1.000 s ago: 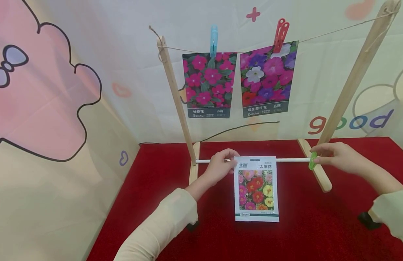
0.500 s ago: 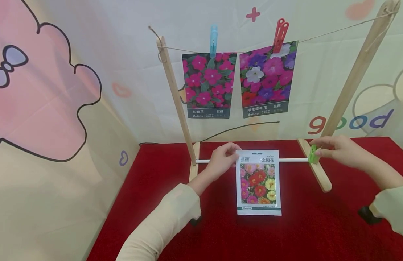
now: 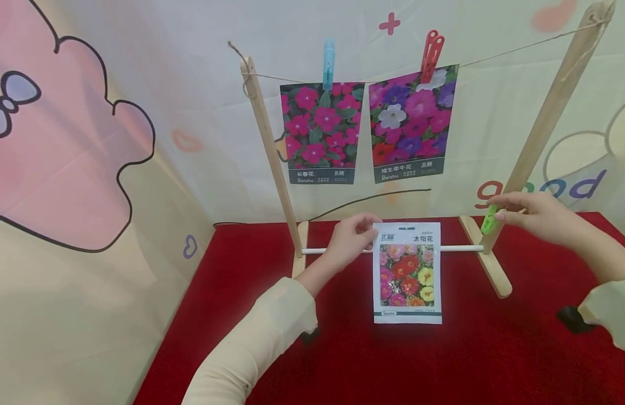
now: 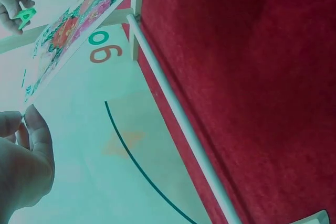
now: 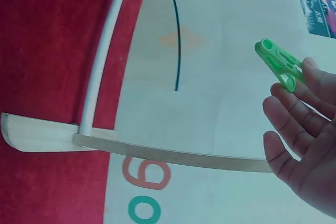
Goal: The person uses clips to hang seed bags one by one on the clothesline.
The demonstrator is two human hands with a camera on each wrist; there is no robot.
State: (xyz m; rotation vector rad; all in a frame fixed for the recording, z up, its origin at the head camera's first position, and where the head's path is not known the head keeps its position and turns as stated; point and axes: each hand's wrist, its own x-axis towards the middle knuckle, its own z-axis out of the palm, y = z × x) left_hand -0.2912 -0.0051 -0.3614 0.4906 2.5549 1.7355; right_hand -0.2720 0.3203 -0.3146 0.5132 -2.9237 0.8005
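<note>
My left hand (image 3: 350,239) pinches the upper left corner of a white seed packet (image 3: 407,273) printed with red, pink and yellow flowers. The packet hangs upright in front of the rack's white crossbar (image 3: 461,248). At the right, my right hand (image 3: 537,222) holds a green clothespin (image 3: 489,220) between thumb and fingers, close to the right post. The right wrist view shows the green clothespin (image 5: 278,64) with its other end free. Above, a blue clothespin (image 3: 328,64) and a red clothespin (image 3: 431,56) hold two flower cards on the string, a pink one (image 3: 323,132) and a mixed purple one (image 3: 412,124).
The thin string (image 3: 515,50) runs between the left wooden post (image 3: 271,152) and the right wooden post (image 3: 557,112). The rack stands on a red cloth (image 3: 342,365) before a printed fabric backdrop (image 3: 201,180).
The left hand has raised the seed packet and shifted it slightly right. The right hand has lifted the green clothespin from crossbar height to higher beside the post, turning it.
</note>
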